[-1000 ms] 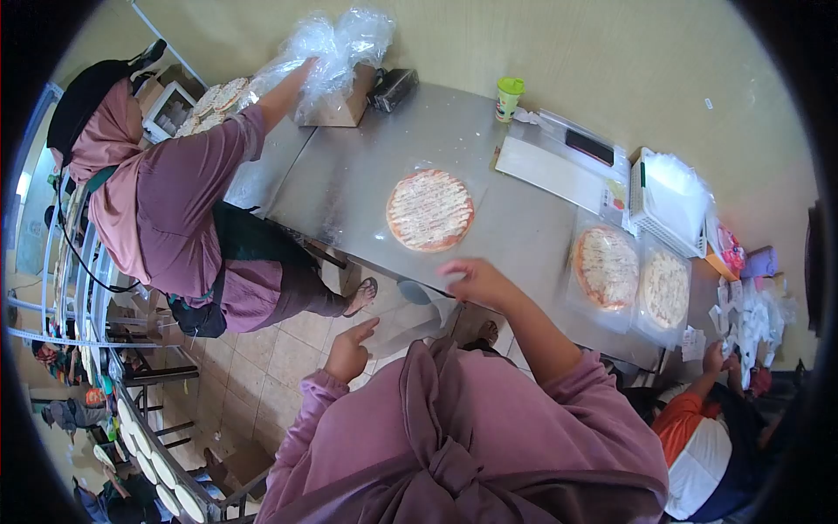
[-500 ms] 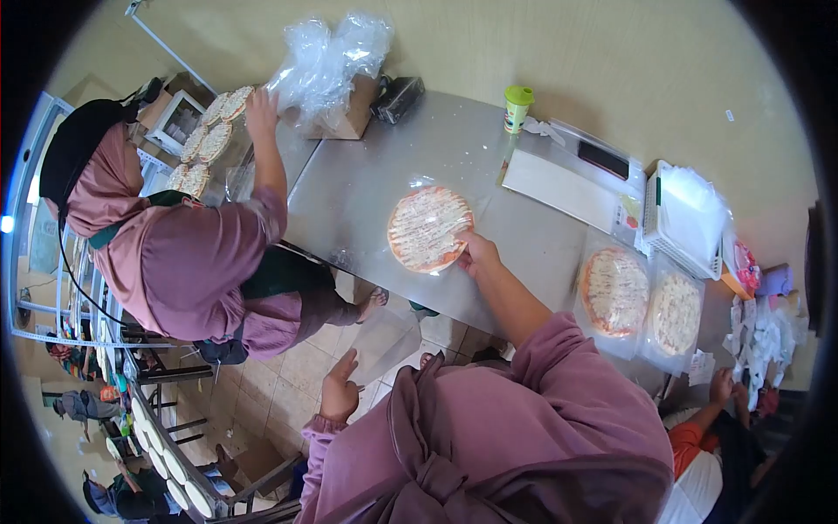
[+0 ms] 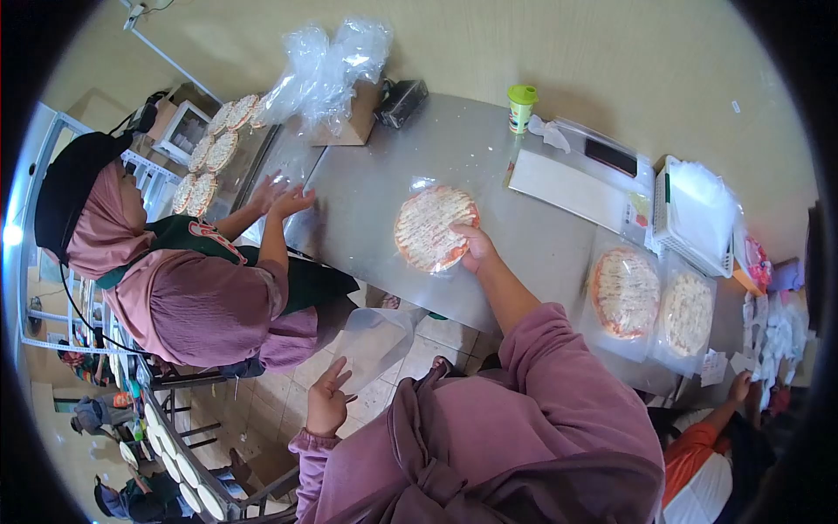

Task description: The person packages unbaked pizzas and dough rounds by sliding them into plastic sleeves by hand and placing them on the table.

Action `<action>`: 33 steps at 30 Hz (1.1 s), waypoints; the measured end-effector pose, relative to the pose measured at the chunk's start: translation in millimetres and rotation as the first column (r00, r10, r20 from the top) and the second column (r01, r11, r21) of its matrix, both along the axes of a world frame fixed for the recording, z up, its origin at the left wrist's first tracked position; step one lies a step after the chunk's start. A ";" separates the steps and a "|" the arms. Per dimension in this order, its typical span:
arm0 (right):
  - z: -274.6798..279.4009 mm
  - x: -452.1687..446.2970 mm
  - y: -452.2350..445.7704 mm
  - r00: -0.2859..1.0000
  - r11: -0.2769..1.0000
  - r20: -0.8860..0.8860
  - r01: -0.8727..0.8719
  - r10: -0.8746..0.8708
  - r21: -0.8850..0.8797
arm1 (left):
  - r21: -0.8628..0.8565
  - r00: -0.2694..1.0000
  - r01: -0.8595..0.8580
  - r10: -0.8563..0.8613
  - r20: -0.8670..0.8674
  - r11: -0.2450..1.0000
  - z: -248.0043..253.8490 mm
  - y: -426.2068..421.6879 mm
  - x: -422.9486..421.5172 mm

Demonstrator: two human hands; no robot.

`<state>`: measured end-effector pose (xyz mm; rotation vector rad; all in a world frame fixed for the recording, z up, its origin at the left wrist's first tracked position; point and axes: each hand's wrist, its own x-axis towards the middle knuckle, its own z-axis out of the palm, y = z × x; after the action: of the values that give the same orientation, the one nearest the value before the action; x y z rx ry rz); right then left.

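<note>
My right hand (image 3: 474, 249) grips the right edge of a round pizza (image 3: 432, 225) topped with pale shreds and sauce lines. The pizza is over the steel table (image 3: 367, 210), and a bit of clear plastic (image 3: 422, 184) shows past its far edge. Low on the left, in front of the table, my left hand (image 3: 326, 400) holds a clear plastic bag (image 3: 377, 342) by its near end. The bag hangs over the floor, apart from the pizza.
Two bagged pizzas (image 3: 626, 293) lie at right, near a white basket (image 3: 694, 218) and a flat scale (image 3: 567, 188). A green-lidded cup (image 3: 522, 106) stands at the back. A co-worker (image 3: 201, 288) is close on my left, beside more pizzas (image 3: 209, 153) and a box (image 3: 353, 122) of plastic bags.
The bag in my left hand has risen slightly toward the table and spread out more. The co-worker's raised hand has come down, and both their hands are now together near the table's left side.
</note>
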<state>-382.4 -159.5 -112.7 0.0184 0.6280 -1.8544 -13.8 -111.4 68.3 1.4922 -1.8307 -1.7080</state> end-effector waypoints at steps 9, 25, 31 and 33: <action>3.8 -4.3 25.0 0.996 0.989 0.000 -0.088 0.089 -0.118 | -0.015 0.996 -0.029 0.027 -0.079 0.999 34.5 -22.5 11.3; 77.0 25.7 152.8 0.952 0.768 0.105 0.295 -0.288 -0.568 | -0.257 0.924 0.133 -0.214 -0.316 0.957 45.9 -81.5 -56.0; 74.4 22.4 203.5 0.927 0.874 0.197 0.370 -0.321 -0.316 | -0.800 0.844 0.395 -0.522 0.123 0.450 1.0 -103.0 -162.5; 78.0 20.5 221.9 0.931 0.888 0.156 0.362 -0.330 -0.284 | -0.827 0.810 0.430 -0.560 0.175 0.362 -14.2 -103.2 -198.0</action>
<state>-361.9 62.4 -34.7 0.0221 0.2655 -2.2678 -211.7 -214.7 54.1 0.3819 -2.6140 -0.6961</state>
